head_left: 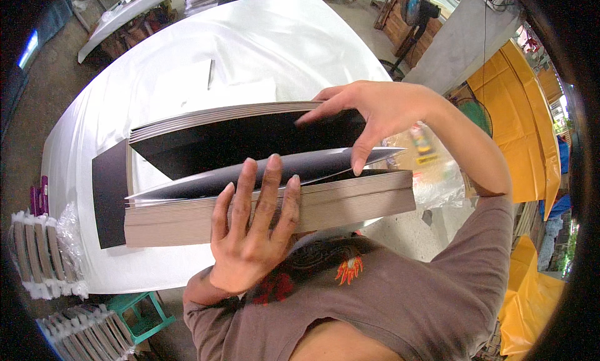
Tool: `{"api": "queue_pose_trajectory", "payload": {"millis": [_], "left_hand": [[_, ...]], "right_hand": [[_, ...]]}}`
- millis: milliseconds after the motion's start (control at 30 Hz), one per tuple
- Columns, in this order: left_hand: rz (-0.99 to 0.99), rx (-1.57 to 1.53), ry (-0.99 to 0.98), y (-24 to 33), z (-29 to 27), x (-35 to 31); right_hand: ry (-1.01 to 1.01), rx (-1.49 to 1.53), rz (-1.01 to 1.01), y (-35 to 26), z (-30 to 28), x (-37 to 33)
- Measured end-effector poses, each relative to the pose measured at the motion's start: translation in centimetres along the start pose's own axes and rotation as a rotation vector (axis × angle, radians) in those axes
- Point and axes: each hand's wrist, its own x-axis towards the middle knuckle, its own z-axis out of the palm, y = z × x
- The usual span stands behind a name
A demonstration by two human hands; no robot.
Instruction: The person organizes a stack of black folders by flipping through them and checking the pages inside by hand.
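A thick stack of black-faced boards with grey-brown edges is parted in two. The near block (350, 202) shows its layered edge toward me, and the far block (212, 145) leans back with a black face showing. Between them a thin dark sheet (250, 173) with a pale edge bows upward. My left hand (253, 230) lies against the near block's edge, fingers stretched and spread, fingertips reaching the bowed sheet. Over the right end arches my right hand (369, 117), thumb and fingers wide apart. Its thumb touches the sheet's right end; its fingers reach the far block's upper edge and black face.
The stack stands on a white-covered table (262, 42). A dark flat board (110, 198) lies at its left. Wrapped bundles of grey boards (47, 255) and a teal stool (144, 317) stand lower left. Yellow sheeting (512, 111) hangs right; a fan (415, 11) stands behind.
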Motion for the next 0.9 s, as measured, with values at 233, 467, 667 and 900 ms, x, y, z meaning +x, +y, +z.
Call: {"api": "queue_pose_trajectory", "payload": {"millis": [233,467,667,900], "left_hand": [[0.023,0.055,0.048,-0.1,0.7,-0.7],[-0.032,0.035,-0.057,0.0,0.0,-0.3],[-0.055,-0.026,-0.088,-0.2,-0.2,0.2],[0.006,0.069,0.045,-0.4,1.2,-1.0]], "right_hand": [[0.083,0.215,-0.024,0.0,-0.2,0.0],[0.127,0.044,0.029,0.8,0.4,0.1],[0.072,0.028,-0.015,0.4,0.0,-0.2],[0.092,0.413,0.076,0.4,-0.1,-0.2]]}}
